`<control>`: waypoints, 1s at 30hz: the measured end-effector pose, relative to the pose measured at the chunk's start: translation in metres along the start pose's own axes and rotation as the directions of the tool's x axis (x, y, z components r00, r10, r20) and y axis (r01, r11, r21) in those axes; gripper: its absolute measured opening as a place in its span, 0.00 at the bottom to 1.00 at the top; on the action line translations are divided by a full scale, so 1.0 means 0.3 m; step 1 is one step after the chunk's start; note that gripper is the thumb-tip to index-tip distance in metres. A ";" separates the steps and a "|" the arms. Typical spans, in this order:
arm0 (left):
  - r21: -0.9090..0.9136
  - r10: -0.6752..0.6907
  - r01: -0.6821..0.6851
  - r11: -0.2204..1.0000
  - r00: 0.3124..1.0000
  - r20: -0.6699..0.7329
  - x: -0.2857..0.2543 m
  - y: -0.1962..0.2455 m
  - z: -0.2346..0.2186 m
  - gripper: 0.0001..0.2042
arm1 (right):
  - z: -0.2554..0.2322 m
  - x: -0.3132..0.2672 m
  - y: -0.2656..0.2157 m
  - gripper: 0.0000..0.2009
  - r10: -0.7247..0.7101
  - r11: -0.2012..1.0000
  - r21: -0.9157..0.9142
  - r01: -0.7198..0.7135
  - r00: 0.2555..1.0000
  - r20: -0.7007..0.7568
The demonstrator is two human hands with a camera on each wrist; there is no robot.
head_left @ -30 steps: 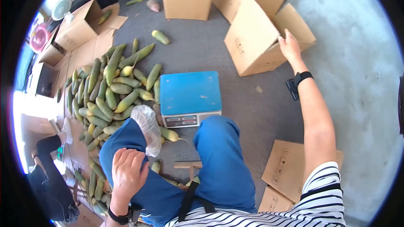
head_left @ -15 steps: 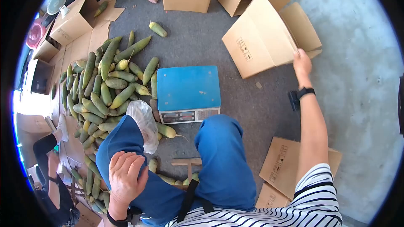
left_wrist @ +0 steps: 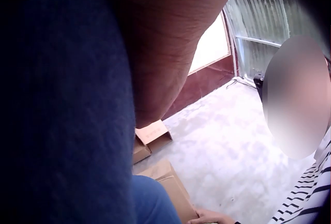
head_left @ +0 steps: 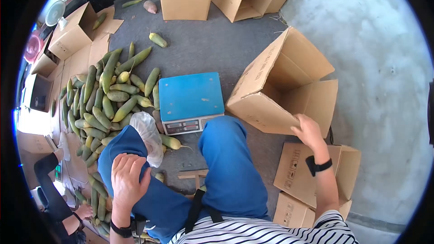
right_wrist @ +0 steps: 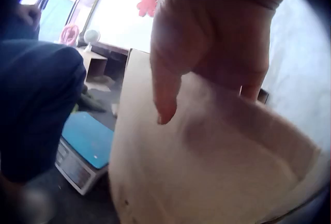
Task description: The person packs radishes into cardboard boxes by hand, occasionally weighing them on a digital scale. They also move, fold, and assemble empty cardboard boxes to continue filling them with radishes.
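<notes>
My right hand (head_left: 311,133) grips the near edge of an open cardboard box (head_left: 257,115). The box is tilted on the floor to the right of the scale, its mouth turned rightward. In the right wrist view, the thumb lies on the outer side of the cardboard (right_wrist: 155,167), with the other fingers over the rim, mostly hidden. On my left knee rests my left hand (head_left: 129,178), fingers relaxed and holding nothing. A blue-topped digital scale (head_left: 192,97) stands in front of my knees. Left of it lies a large heap of long green radishes (head_left: 101,104).
Several cardboard boxes (head_left: 185,2) stand at the back. Two more boxes (head_left: 300,171) lie by my right side. A clear plastic bag (head_left: 149,138) sits against my left knee. Another person's hand (head_left: 83,211) reaches among radishes at lower left.
My right hand has pulled the box from the back right toward me and turned it, so its inside now shows. The left hand stays on the knee.
</notes>
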State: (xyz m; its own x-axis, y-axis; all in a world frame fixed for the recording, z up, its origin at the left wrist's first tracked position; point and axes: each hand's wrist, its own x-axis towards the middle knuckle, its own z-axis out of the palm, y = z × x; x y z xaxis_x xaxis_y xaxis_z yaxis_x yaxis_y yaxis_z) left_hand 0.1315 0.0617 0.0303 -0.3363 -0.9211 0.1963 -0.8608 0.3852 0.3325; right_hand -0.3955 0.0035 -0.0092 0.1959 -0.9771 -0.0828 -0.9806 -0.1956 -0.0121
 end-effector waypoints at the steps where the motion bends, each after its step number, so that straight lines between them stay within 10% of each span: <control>1: 0.012 -0.017 0.018 1.000 1.000 -0.005 -0.017 0.007 -0.010 0.14 | 0.031 0.034 -0.006 0.11 0.073 0.995 0.081 -0.065 0.992 -0.104; 4: 0.005 0.021 -0.021 1.000 1.000 -0.008 -0.027 -0.012 -0.009 0.13 | -0.005 0.160 0.038 0.16 0.261 0.964 0.062 -0.257 0.963 -0.071; 10: 0.007 -0.009 0.009 1.000 0.999 -0.051 -0.062 -0.027 -0.019 0.13 | -0.247 0.303 0.264 0.15 0.183 0.945 0.318 -0.069 0.922 -0.342; 18: -0.024 0.036 -0.039 0.999 0.993 -0.112 -0.086 -0.055 -0.023 0.12 | -0.566 0.256 -0.227 0.13 0.092 0.926 0.373 0.059 0.922 -0.375; 30: -0.117 0.009 -0.029 0.993 0.986 -0.164 -0.147 -0.082 -0.017 0.12 | -0.309 0.412 -0.724 0.12 -0.465 0.843 0.040 0.537 0.763 -0.448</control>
State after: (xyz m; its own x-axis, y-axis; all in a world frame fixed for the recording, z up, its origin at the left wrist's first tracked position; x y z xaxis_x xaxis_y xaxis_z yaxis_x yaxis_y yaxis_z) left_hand 0.1696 0.0929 0.0183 -0.2771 -0.8956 0.3480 -0.8000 0.4156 0.4327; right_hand -0.1580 -0.0827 0.0756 0.6077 -0.6922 0.3893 -0.7212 -0.6863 -0.0944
